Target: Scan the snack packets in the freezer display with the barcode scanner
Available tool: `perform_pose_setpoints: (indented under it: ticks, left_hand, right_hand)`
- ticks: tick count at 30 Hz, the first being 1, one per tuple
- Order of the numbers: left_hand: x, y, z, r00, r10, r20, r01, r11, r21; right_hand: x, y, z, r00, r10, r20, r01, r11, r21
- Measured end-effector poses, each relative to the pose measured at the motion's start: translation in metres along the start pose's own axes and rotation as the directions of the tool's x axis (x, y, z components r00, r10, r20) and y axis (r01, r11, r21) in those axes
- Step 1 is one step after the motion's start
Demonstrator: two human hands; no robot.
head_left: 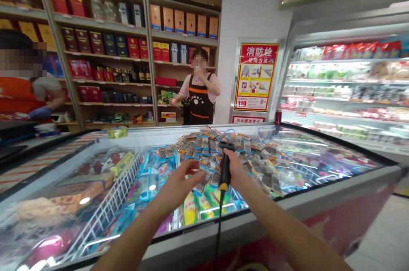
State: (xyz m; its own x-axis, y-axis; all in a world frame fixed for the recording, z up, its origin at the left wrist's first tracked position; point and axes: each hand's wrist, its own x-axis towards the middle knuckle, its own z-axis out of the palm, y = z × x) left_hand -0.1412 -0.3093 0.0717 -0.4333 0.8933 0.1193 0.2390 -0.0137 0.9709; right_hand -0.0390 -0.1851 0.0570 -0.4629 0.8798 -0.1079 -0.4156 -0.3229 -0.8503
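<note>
The freezer (351,192) carries a pile of small packets (265,162), greyish with blue and orange edges, spread from its far edge toward the near one. Above them, the left hand (188,175) is loosely open; the right hand (235,169) grips a black, yellow-ended scanner (225,171), its cord (219,228) crossing the near edge.

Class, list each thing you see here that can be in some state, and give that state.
Left hand: partly open, fingers curled
Right hand: closed around the scanner
Scanner: held, cord hanging down
Small packets: heaped
Chest freezer: stocked
Wall poster: framed, upright
Display fridge: lit, stocked
Wooden shelves: stocked
</note>
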Motion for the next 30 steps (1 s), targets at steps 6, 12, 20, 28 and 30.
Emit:
perform_pose_setpoints:
  ticks: [6, 12, 20, 28, 30]
  left_hand:
    - [0.034, 0.013, 0.08, 0.957, 0.008, 0.291, 0.12, 0.9, -0.418]
    - [0.057, 0.007, 0.066, 0.954, -0.076, 0.291, 0.211, 0.857, -0.47]
    - [0.067, 0.007, 0.051, 0.919, -0.019, 0.394, 0.264, 0.773, -0.577]
    - [0.07, -0.013, 0.047, 0.885, -0.091, 0.456, 0.389, 0.681, -0.62]
    - [0.069, -0.014, 0.046, 0.888, -0.098, 0.45, 0.39, 0.68, -0.621]
  right_hand:
    - [-0.014, -0.005, 0.005, 0.994, -0.074, 0.077, 0.069, 0.995, 0.068]
    - [0.002, -0.032, -0.043, 0.98, -0.079, 0.183, 0.126, 0.957, -0.261]
    - [0.041, -0.061, -0.164, 0.887, -0.411, -0.212, -0.058, 0.355, -0.933]
    - [0.084, -0.012, -0.124, 0.822, -0.501, -0.271, -0.166, 0.245, -0.955]
    - [0.099, -0.009, -0.106, 0.811, -0.494, -0.315, -0.197, 0.276, -0.941]
